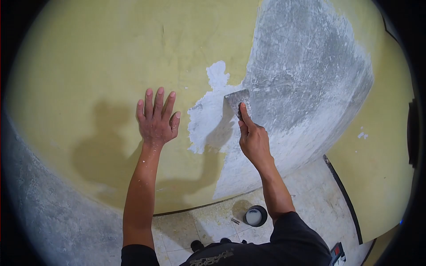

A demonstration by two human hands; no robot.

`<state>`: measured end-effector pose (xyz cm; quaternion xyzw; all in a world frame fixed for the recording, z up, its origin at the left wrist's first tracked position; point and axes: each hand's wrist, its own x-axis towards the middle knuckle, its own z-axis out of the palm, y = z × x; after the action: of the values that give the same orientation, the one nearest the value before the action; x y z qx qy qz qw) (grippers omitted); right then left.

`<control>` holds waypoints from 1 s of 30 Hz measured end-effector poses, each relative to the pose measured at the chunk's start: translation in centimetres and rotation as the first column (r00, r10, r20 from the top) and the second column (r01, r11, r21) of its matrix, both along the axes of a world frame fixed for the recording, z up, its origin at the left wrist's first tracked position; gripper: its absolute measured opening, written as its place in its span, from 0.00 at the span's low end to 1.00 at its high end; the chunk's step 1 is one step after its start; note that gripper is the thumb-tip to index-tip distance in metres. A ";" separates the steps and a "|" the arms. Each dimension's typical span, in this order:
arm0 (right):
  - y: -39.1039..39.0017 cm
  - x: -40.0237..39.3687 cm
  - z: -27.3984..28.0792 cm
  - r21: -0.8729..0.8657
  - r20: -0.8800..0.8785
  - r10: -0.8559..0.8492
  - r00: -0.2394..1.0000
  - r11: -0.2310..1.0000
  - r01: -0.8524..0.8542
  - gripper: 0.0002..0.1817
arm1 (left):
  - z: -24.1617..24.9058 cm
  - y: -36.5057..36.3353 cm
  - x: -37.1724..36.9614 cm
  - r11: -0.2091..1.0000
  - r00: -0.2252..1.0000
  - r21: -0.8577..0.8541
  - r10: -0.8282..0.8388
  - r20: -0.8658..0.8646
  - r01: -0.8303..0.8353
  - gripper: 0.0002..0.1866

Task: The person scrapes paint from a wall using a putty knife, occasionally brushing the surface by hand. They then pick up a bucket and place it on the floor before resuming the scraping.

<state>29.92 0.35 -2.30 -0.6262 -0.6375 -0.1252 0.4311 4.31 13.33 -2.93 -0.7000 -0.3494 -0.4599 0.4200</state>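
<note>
My left hand [155, 122] lies flat on the yellow-green painted wall [106, 57], fingers spread, with small pale flecks on the hand and forearm. To its right, my right hand [254, 135] grips a scraper [238, 98] with a wide metal blade, one finger stretched along it; the handle is hidden in the hand. The blade is at the wall, over a whitish bare patch [208, 115] with ragged paint edges. A large grey bare area [306, 66] spreads to the right of the blade.
Below the wall, a dark bucket [255, 216] with whitish contents stands on the tiled floor [213, 226]. Small sticks [234, 221] lie beside it. A black and red object [337, 252] is at the lower right. Another yellow-green wall [377, 177] stands at the right.
</note>
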 end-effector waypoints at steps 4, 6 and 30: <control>0.8 -0.5 3.7 0.079 0.030 0.053 0.998 0.995 -0.056 0.31 | -0.1 -0.1 0.2 1.000 1.000 0.005 -0.014 -0.002 0.014 0.29; 0.1 -0.3 2.9 0.058 0.032 0.034 0.999 0.998 -0.036 0.30 | 0.1 -0.1 0.0 1.000 1.000 0.011 -0.017 0.005 0.016 0.29; 0.2 0.7 0.4 0.008 0.030 0.015 0.999 1.000 -0.015 0.31 | -0.2 -0.1 0.1 1.000 1.000 -0.003 0.012 0.025 -0.012 0.28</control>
<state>30.60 0.56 -1.90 -0.6176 -0.6481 -0.1339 0.4249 4.37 13.27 -3.11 -0.6928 -0.3594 -0.4655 0.4174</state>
